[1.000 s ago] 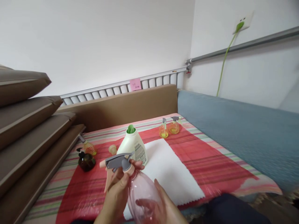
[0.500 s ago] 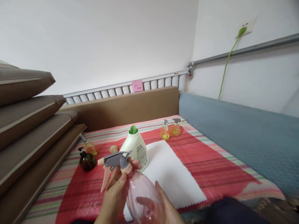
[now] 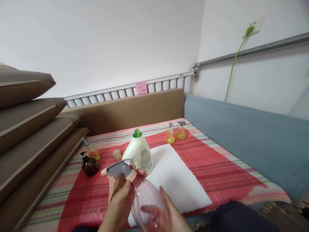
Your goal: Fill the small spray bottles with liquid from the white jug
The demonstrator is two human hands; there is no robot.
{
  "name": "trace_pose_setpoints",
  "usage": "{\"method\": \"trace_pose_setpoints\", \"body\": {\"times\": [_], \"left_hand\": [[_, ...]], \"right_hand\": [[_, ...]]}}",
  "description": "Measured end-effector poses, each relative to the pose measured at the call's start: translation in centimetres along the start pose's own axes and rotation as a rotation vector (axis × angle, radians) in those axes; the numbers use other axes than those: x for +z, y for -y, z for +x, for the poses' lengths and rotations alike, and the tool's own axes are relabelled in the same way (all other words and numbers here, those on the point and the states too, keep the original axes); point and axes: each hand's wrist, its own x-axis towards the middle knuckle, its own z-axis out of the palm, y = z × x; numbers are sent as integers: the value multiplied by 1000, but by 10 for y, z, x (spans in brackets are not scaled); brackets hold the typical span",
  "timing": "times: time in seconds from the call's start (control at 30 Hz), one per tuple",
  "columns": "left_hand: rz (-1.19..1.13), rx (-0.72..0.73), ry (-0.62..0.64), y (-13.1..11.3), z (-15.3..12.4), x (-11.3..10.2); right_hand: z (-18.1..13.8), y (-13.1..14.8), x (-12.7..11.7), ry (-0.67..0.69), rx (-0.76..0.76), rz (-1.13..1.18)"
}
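A clear pink spray bottle is held low in front of me, tilted left. My left hand is closed round its neck, just below the grey and beige trigger head. My right hand cups the bottle's round body from the right and behind, fingers wrapped on it. Just beyond stands a white bottle with a green cap, beside a white cloth spread on the red striped mat.
Two small yellow spray bottles stand at the mat's far edge. A dark brown pump bottle, a small amber spray bottle and a beige cap lie at left. Brown cushions are stacked at left, a blue mattress at right.
The trigger head has turned a little in my left hand's grip. The view has shifted slightly; both hands stay on the bottle.
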Motion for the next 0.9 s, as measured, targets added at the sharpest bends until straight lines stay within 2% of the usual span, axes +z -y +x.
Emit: {"method": "trace_pose_setpoints", "body": {"times": [0.13, 0.27, 0.4, 0.5, 0.63, 0.7, 0.8, 0.9], "left_hand": [[126, 21, 23, -3, 1, -5], [312, 88, -39, -1, -2, -11], [414, 119, -53, 5, -8, -15], [376, 144, -51, 7, -8, -12], [228, 186, -107, 2, -3, -1], [179, 210, -161, -2, -1, 3], [148, 214, -231, -6, 1, 5], [94, 152, -223, -6, 0, 2]], "right_hand": [[-10, 2, 8, 70, -18, -19], [-17, 3, 9, -6, -95, 6], [-12, 2, 1, -41, -121, 63], [-9, 1, -6, -21, -136, 52], [-16, -1, -8, 181, -192, -76], [-21, 0, -7, 229, -240, -195], [-24, 2, -6, 198, -240, -345], [-23, 4, -5, 162, -200, -341]]}}
